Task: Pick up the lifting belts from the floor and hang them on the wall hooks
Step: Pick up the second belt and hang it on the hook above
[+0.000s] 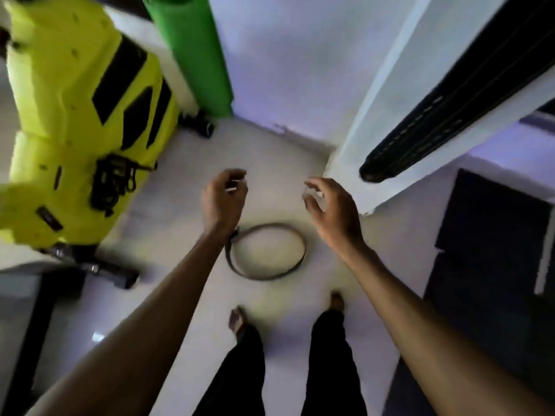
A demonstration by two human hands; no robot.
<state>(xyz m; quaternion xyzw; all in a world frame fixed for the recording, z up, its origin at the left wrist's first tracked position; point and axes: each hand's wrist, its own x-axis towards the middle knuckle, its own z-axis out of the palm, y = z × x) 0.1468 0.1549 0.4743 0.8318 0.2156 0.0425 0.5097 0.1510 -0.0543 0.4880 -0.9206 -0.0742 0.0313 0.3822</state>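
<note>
A lifting belt lies coiled in a ring on the pale floor just ahead of my feet. A wide black belt hangs down the white wall corner at the upper right; its hook is out of frame. My left hand hovers above the coiled belt's left side, fingers curled with nothing in them. My right hand is held above and right of the ring, fingers spread and empty. Neither hand touches a belt.
A bright yellow-green machine with black straps stands at the left. A green rolled mat leans in the back corner. Dark floor mats lie at the right. A white pillar corner juts out beside my right hand.
</note>
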